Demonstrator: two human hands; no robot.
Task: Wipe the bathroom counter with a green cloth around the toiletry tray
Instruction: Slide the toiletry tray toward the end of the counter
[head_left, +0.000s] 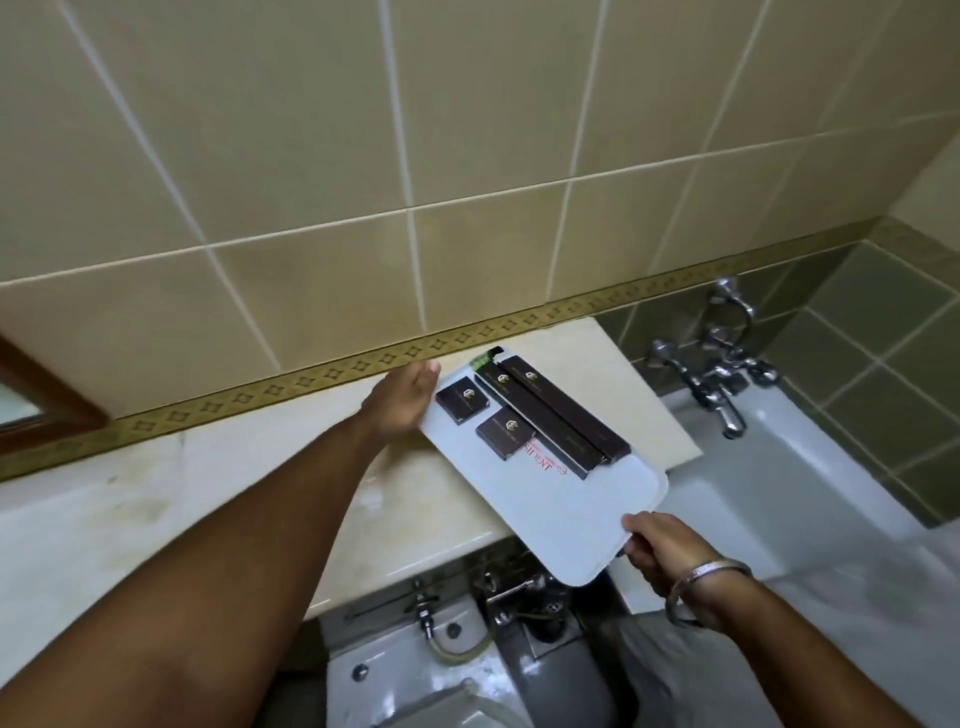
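Observation:
A white toiletry tray (561, 514) sticks out past the front edge of the cream marble counter (208, 499). It carries two small dark boxes (463, 399) and two long dark boxes (550, 415). My left hand (402, 397) grips the tray's far left edge near the wall. My right hand (657, 543), with a metal bangle on the wrist, holds the tray's near right edge. A bit of something green (480, 359) shows behind the tray at the wall. No cloth is clearly in view.
A tiled wall with a gold patterned border (311, 374) runs behind the counter. A white bathtub (769, 467) with chrome taps (722, 384) lies to the right. Below the counter's edge are pipes, valves and a toilet cistern (415, 675). A wooden frame (31, 395) is at the left.

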